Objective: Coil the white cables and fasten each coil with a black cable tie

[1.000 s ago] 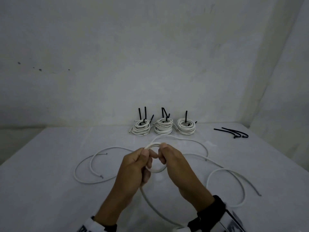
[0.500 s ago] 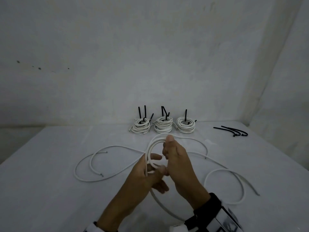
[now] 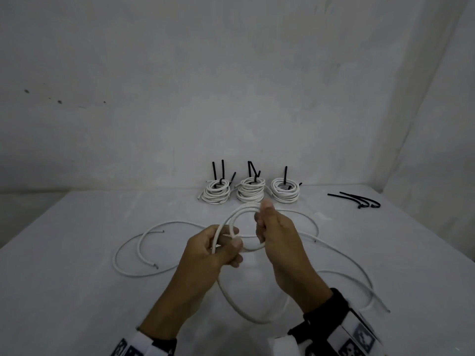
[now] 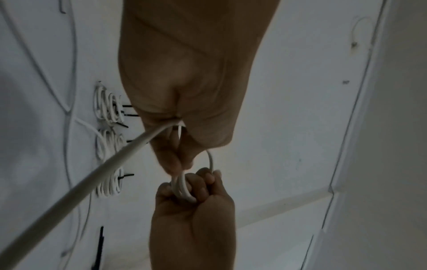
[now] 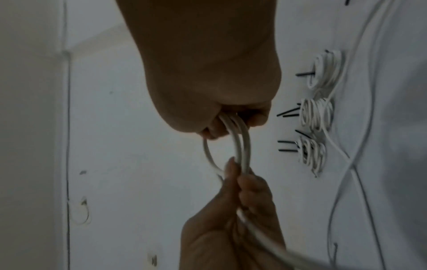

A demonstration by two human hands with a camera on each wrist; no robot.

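Observation:
A small coil of white cable (image 3: 231, 217) is held upright over the table between both hands. My left hand (image 3: 232, 240) pinches its lower left side, thumb on top. Gripping the right side is my right hand (image 3: 261, 217), fingers curled round the turns and thumb pointing up. The cable's free tail (image 3: 246, 314) hangs below in a wide loop and runs off to the right. The left wrist view shows the coil (image 4: 182, 188) inside the right hand's curled fingers (image 4: 203, 182). In the right wrist view the turns (image 5: 242, 146) run from my right hand down to the left fingers (image 5: 245, 188).
Three tied coils (image 3: 217, 192) (image 3: 252, 192) (image 3: 285, 192) with black tie ends sticking up stand in a row at the table's back edge. Loose black cable ties (image 3: 359, 201) lie at the back right. Another loose white cable (image 3: 138, 253) curves on the left of the white table (image 3: 77, 291).
The left hand dropped, then came back up to pinch the coil's left side. The right hand shifted to the coil's right side, thumb raised. The coil looks wider and the tail loop has drawn closer.

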